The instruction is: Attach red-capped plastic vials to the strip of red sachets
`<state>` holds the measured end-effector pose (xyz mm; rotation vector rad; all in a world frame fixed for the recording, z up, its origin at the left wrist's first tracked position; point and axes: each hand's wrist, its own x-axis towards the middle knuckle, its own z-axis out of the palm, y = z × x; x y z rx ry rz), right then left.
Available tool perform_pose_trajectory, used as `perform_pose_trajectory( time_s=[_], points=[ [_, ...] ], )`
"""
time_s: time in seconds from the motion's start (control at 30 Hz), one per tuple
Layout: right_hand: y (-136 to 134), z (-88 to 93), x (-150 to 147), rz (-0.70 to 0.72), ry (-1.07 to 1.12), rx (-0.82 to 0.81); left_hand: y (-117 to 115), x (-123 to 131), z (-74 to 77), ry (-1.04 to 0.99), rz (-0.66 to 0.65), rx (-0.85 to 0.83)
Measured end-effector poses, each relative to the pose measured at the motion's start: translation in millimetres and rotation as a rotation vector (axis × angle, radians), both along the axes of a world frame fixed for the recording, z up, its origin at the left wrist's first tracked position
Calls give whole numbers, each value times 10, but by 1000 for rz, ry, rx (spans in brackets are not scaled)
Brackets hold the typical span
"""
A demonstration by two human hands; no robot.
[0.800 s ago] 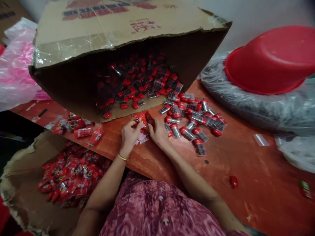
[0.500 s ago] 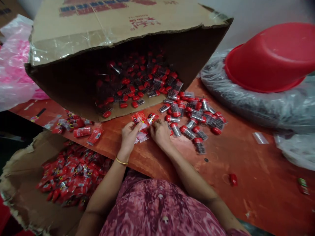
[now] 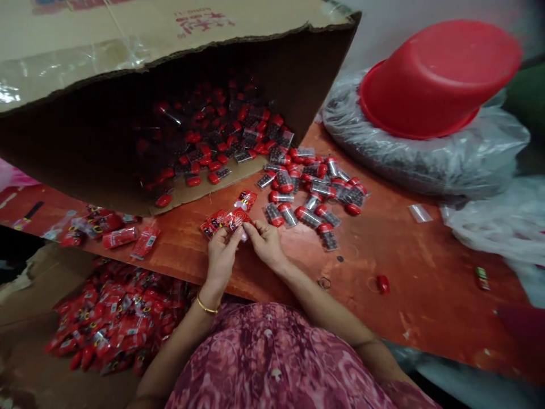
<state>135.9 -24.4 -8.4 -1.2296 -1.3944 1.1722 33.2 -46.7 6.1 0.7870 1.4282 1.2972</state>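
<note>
Pinching a small red printed plastic packet (image 3: 238,217) between the fingertips of my left hand (image 3: 221,255) and right hand (image 3: 266,244), I hold it just in front of the big tipped brown cardboard box (image 3: 170,68), beside spilled red-capped clear packets (image 3: 310,193).

My fingers (image 3: 238,232) cover part of the packet (image 3: 238,217); its print is too small to read. Beyond them, the box (image 3: 128,62) runs off the frame's top and left.
</note>
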Motion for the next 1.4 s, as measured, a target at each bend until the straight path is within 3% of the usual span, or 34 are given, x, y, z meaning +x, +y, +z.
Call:
perform_pose_trajectory(
  time_s=[0.3,0.5,0.67,0.77,1.0,1.23,1.33,1.4],
  points=[
    [-148,-68,102,-9,-282,146,-128,73,107,-201,-50,-210],
    [-81,-38,212,155,-336,250,-44,22,170,-240,50,-216],
    [165,-15,623,87,-811,407,-8,-9,223,-244,67,-118],
    [184,-80,856,158,-952,428,-14,13,244,-284,64,-81],
    [113,-61,1077,280,-1062,495,-41,97,255,-382,10,-210],
    [395,24,979,647,-1127,667,-61,33,240,-404,64,-309],
    [376,-11,941,618,-1049,656,-59,-21,244,-434,96,-311],
    [279,-17,947,526,-946,589,-55,-44,257,-466,113,-294]
  ],
)
